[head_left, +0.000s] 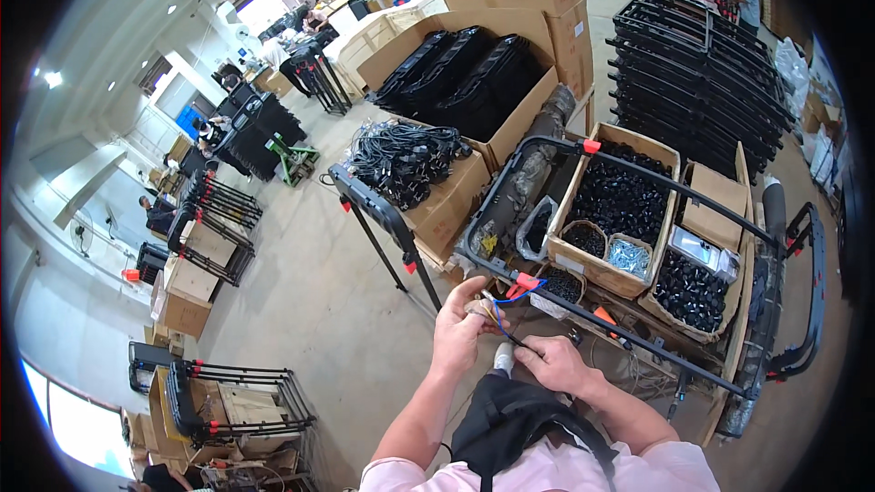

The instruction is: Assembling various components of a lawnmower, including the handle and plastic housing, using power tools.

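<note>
Left hand (458, 323) pinches the coloured wires (497, 313) — right hand (550, 363) grips their black cable (513, 339) just beside.

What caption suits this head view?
Left hand and right hand hold thin coloured wires beside a black tubular frame above boxes of black parts.

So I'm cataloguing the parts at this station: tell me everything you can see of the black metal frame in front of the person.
The black frame is thin tubing, seemingly painted metal, bent into a large rounded rectangle. It lies tilted across open cardboard boxes of small black parts. Orange-red clips sit on it at the far bar and at the near corner. The left hand is at that near corner with blue and yellow wires; the right hand pinches the same wires lower down. A padded black bar runs along its right side.
</note>
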`<state>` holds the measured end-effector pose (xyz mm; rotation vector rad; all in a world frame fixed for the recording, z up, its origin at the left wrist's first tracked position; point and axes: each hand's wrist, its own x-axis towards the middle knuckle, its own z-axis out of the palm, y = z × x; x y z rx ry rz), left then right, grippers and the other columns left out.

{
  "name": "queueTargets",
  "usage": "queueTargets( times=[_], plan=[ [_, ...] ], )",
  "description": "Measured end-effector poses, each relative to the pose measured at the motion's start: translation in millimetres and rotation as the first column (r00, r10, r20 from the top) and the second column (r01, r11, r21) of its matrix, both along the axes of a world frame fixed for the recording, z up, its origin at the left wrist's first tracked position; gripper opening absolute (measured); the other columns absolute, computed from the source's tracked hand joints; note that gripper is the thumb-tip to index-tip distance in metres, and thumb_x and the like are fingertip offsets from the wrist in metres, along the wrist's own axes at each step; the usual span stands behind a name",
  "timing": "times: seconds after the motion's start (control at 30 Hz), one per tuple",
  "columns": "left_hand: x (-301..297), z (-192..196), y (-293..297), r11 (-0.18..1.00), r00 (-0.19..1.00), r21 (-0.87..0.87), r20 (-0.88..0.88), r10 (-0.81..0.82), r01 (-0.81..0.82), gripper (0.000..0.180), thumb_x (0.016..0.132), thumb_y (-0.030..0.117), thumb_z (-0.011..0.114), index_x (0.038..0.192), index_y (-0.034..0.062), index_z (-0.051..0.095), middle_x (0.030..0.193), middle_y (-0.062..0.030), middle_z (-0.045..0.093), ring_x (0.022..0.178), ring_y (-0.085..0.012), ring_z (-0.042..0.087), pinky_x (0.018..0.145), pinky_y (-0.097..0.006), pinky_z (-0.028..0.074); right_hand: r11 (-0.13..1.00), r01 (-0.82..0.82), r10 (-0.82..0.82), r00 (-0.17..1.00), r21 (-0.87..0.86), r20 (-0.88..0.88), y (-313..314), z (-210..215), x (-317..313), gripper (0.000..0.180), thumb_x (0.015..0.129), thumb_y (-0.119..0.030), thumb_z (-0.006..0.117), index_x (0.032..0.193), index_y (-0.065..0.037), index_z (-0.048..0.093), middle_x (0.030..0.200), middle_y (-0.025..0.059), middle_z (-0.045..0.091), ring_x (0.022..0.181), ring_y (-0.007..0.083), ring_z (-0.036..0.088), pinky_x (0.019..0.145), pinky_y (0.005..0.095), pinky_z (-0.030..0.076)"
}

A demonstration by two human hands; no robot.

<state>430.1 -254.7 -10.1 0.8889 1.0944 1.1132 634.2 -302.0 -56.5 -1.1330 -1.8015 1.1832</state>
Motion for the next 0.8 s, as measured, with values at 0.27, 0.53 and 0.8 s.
queueTargets(
  times=[0.27, 0.53, 0.8],
  plan=[
    [-25.2, -35.2, 32.1, 0.998, 0.982, -0.070, 0.189, 0.004, 0.009, 0.036, 0.108, 0.010, 0.055, 0.143, 0.0039, 0.051, 0.099, -0.0121, 0.071, 0.076, -0.0184, 0.070, 0.068, -0.031, 0.058, 0.997, 0.070, -0.067, 0.996, -0.043, 0.062, 17.6, -16.1, -20.3, 0.030, 0.102, -0.028, 0.064, 0.093, 0.000, 0.070, 0.084, 0.0247, 0.068, 0.078, 0.0455, 0.067, 0.068, 0.0489, 0.051],
    [-55.3, -53.8, 75.4, 0.976, 0.952, -0.048, 0.234, -0.195, 0.212, 0.036, 0.108, 0.013, 0.061, 0.142, 0.0046, 0.052, 0.104, -0.0095, 0.071, 0.077, -0.0143, 0.069, 0.067, -0.027, 0.056, 0.982, 0.136, -0.114, 0.980, -0.130, 0.164, 42.1, -26.4, -48.7, 0.030, 0.104, -0.028, 0.064, 0.096, 0.000, 0.071, 0.081, 0.0234, 0.066, 0.071, 0.0412, 0.064, 0.065, 0.0453, 0.050],
    [-70.8, -108.3, 94.5, 0.940, 0.943, 0.200, -0.242, -0.227, 0.278, 0.045, 0.105, 0.016, 0.065, 0.148, 0.0121, 0.057, 0.130, -0.0147, 0.066, 0.127, -0.0260, 0.059, 0.101, -0.037, 0.051, 0.974, 0.067, -0.069, 0.998, -0.216, -0.004, 61.2, -42.7, -78.1, 0.034, 0.108, -0.033, 0.060, 0.107, -0.003, 0.076, 0.086, 0.0134, 0.073, 0.077, 0.0237, 0.067, 0.075, 0.0382, 0.053]
  ],
)
